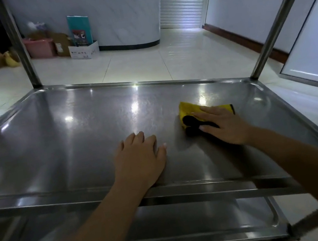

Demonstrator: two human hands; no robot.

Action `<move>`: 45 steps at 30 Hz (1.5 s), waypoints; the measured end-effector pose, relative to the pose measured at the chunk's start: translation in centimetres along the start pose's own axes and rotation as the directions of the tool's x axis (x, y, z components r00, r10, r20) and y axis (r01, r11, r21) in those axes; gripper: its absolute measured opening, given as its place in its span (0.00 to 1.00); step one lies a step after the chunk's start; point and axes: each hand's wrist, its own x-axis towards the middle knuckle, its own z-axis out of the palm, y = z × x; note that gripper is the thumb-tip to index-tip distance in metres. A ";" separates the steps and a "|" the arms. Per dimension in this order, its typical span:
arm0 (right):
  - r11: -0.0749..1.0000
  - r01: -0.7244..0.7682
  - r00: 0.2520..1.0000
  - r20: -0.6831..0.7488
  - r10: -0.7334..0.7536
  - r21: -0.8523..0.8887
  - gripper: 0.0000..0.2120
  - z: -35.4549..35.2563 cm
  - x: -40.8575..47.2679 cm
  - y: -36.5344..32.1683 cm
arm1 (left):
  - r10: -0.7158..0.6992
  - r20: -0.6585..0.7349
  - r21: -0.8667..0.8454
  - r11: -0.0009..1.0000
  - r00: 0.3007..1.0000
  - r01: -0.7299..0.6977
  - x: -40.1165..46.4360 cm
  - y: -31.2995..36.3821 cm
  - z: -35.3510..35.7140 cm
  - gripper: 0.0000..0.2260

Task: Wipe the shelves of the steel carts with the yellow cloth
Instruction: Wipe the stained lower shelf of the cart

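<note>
You are leaning into a steel cart (20, 49) with 3 shelves in view: the underside of the top one overhead, the middle shelf (71, 135) filling most of your sight, and the lower shelf (192, 216) beneath its front rail. The middle shelf is a shallow tray with a raised lip all round, and its long axis runs left to right across you. Ceiling lights glare off it in several spots, so you cannot tell from here which parts are clean.

Your left hand (140, 162) lies flat on the bare steel near the front middle, fingers spread loosely, holding nothing; it looks like a brace. Your right hand (225, 125) is pressed palm-down on the yellow cloth (187, 109), fingers extended and slightly apart, pinning it to the shelf, not pinching it.

The cloth sits on the right half of the middle shelf, about midway between front and back, well apart from your left hand and short of the right-hand lip. It is bunched, not laid flat: yellow shows beyond your fingertips, with a dark edging on the right side and a dark patch showing beside your thumb.

The wide stretch to the left is the larger area to cover, so the next sweep likely runs along the long axis toward your left hand, which would need to lift clear.
</note>
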 end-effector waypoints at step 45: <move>0.867 -0.497 0.860 -0.110 0.498 0.032 0.31 -1.7 -3.7 7.4 | 0.166 0.170 0.083 0.980 0.971 -0.182 1.4 2.1 -1.1 0.33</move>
